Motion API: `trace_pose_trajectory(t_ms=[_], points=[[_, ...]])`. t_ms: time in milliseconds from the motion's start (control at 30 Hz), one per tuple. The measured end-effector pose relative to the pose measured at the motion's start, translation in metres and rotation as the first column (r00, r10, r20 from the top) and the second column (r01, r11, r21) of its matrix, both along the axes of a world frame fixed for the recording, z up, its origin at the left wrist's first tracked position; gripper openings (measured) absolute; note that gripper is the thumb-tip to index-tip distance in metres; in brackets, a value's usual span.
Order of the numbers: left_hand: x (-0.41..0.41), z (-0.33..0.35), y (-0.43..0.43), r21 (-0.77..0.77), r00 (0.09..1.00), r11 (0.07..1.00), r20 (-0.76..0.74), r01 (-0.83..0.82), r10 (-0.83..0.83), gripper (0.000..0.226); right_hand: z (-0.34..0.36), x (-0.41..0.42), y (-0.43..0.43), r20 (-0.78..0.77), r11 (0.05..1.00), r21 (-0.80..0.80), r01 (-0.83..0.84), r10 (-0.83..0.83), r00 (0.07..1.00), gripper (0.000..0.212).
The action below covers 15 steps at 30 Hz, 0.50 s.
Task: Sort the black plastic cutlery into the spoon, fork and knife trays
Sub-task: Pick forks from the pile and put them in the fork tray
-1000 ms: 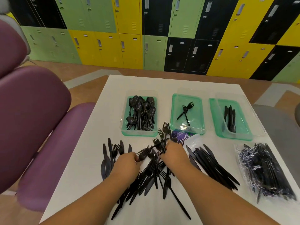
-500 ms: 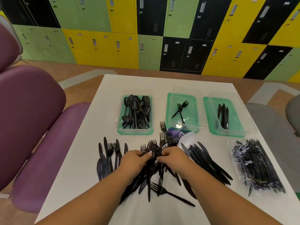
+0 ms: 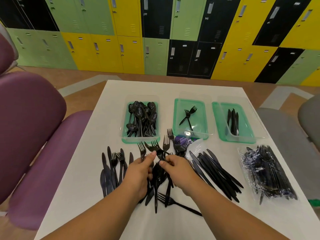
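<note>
A white table [image 3: 83, 196] is closest. Both hands dig in a black fork pile [image 3: 160, 186] in its middle. The left hand [image 3: 138, 172] curls its fingers round a bunch of forks, and the right hand [image 3: 180, 172] pinches the same bunch. Left knives [image 3: 106, 170] and right knives [image 3: 216, 174] lie beside the pile. A cutlery bag [image 3: 265, 172] sits farther right.

Behind stand 3 trays: a full spoon tray [image 3: 138, 140], a fork tray [image 3: 176, 118] with 2 forks, and a knife tray [image 3: 216, 118].

A purple seat [image 3: 31, 127] is left, a grey chair [image 3: 285, 132] right. Then come brown floor [image 3: 78, 75] and lockers [image 3: 121, 49] — green, yellow, black.
</note>
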<state>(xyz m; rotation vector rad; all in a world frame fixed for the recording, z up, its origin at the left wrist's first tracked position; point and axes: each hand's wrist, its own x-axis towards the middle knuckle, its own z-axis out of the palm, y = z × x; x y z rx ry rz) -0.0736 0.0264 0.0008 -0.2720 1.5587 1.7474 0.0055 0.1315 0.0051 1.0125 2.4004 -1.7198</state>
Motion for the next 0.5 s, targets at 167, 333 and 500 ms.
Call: trace_pose_trajectory(t_ms=[167, 333, 500], points=[[-0.007, 0.013, 0.017, -0.05, 0.99, 0.991, 0.048, -0.128, 0.13, 0.017, 0.004, -0.002, -0.004, 0.054, 0.982, 0.134, -0.132, 0.126, 0.991, 0.024], [-0.022, 0.02, 0.018, -0.136, 0.955, 0.964, -0.223, -0.227, 0.194, 0.033, 0.007, 0.002, -0.004, 0.117, 0.934, 0.268, -0.235, 0.211, 0.971, 0.018], [-0.051, 0.034, 0.014, 0.043, 0.939, 0.947, -0.122, -0.32, 0.323, 0.037, -0.002, 0.014, 0.004, 0.162, 0.964, 0.13, -0.231, 0.209, 0.964, 0.01]])
